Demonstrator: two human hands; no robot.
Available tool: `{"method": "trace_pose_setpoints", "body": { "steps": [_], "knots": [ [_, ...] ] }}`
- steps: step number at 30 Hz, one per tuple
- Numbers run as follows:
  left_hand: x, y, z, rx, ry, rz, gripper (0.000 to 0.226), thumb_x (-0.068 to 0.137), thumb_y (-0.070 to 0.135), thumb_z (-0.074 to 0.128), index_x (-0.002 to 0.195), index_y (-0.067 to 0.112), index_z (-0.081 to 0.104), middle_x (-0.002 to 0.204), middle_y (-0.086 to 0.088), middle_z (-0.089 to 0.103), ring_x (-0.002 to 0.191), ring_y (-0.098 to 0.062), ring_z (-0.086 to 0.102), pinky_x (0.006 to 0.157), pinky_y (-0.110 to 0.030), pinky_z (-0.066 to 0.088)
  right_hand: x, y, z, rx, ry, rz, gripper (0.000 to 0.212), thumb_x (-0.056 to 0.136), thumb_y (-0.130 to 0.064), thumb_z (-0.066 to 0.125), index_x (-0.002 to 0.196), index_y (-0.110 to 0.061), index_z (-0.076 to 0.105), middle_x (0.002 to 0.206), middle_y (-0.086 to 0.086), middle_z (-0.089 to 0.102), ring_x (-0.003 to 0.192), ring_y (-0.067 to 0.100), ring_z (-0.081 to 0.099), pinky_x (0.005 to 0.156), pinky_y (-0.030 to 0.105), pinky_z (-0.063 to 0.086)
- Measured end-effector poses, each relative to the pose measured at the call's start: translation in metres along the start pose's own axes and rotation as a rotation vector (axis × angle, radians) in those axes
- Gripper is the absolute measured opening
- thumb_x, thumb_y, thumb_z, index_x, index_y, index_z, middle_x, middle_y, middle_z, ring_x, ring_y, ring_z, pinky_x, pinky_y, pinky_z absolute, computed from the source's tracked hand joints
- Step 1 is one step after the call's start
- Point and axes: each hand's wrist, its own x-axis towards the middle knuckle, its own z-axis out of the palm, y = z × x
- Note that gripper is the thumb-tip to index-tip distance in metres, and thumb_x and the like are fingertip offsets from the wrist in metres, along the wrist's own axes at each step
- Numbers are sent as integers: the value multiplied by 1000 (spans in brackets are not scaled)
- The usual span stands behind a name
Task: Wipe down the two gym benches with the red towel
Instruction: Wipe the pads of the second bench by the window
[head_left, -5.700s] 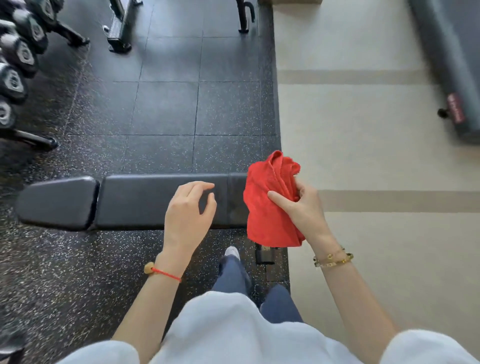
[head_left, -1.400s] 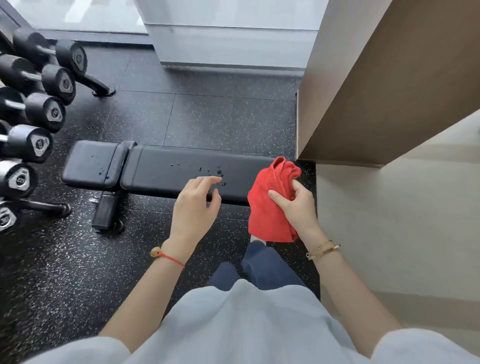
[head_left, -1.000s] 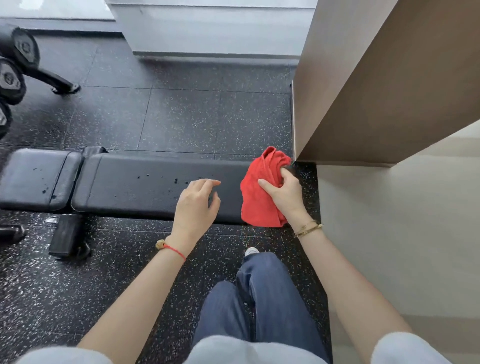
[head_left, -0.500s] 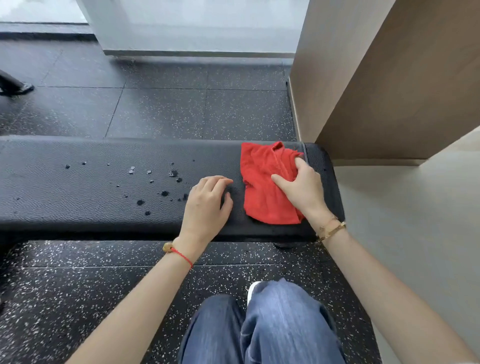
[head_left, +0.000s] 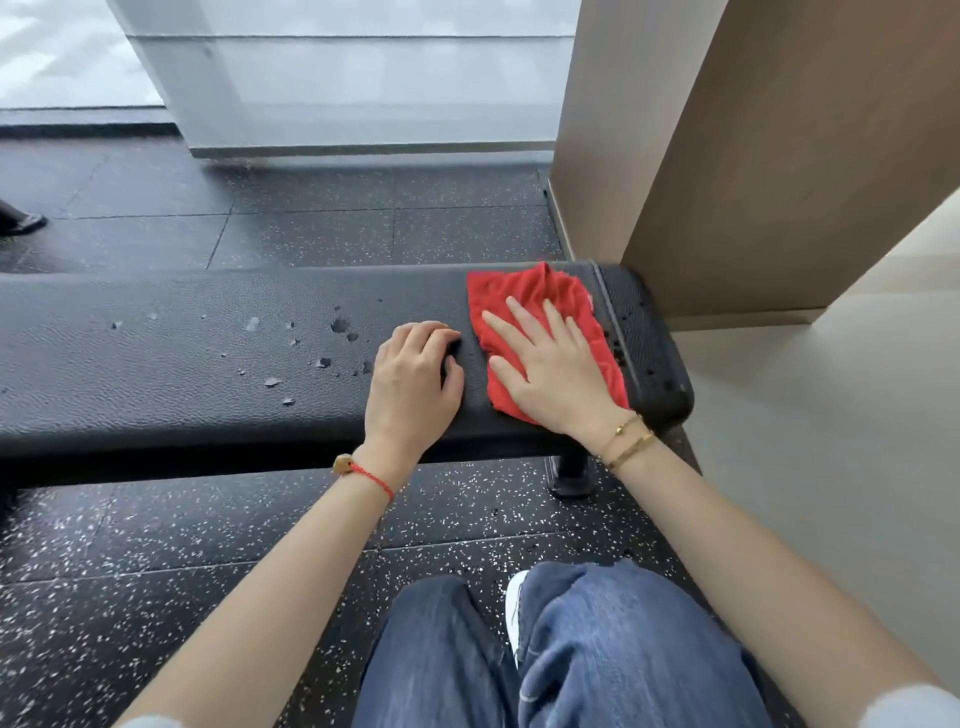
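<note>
A black padded gym bench (head_left: 171, 364) runs across the view, with water droplets (head_left: 322, 358) scattered over its middle. The red towel (head_left: 535, 301) lies spread on the bench's right end. My right hand (head_left: 550, 364) presses flat on the towel with straight, spread fingers. My left hand (head_left: 413, 379) rests on the bench just left of the towel, its fingers curled under and holding nothing. Only one bench is in view.
A brown wall corner (head_left: 701, 156) stands right behind the bench's right end. Black speckled rubber flooring (head_left: 156, 561) lies around the bench, pale flooring (head_left: 831, 441) to the right. My knees in blue jeans (head_left: 571, 654) are close below. A bench foot (head_left: 569, 475) shows under the right end.
I walked from the first bench to this wet one and crouched. The towel, bunched in my right hand before, now lies spread on the bench under my flattened palm.
</note>
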Motion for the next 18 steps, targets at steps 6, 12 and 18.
{"method": "trace_pose_setpoints", "body": {
  "steps": [6, 12, 18],
  "knots": [
    [0, -2, 1, 1, 4, -7, 25, 89, 15, 55, 111, 11, 66, 116, -3, 65, 113, -26, 55, 98, -38, 43, -18, 44, -2, -18, 50, 54, 53, 96, -48, 37, 149, -40, 33, 161, -7, 24, 148, 30, 21, 123, 44, 14],
    [-1, -2, 1, 6, -8, -12, 24, 88, 16, 54, 109, 13, 66, 115, -1, 64, 112, -25, 54, 97, -37, 42, 26, 17, -1, 19, -4, 147, 55, 99, -45, 37, 152, -42, 23, 164, -8, 13, 151, 32, 11, 123, 45, 5],
    [-2, -6, 5, -12, 16, 2, 24, 87, 16, 55, 108, 13, 66, 114, -1, 65, 110, -25, 55, 95, -37, 43, -47, 29, 8, 43, 109, 67, 53, 96, -40, 43, 148, -41, 34, 161, -9, 25, 148, 29, 21, 122, 42, 12]
  ]
}}
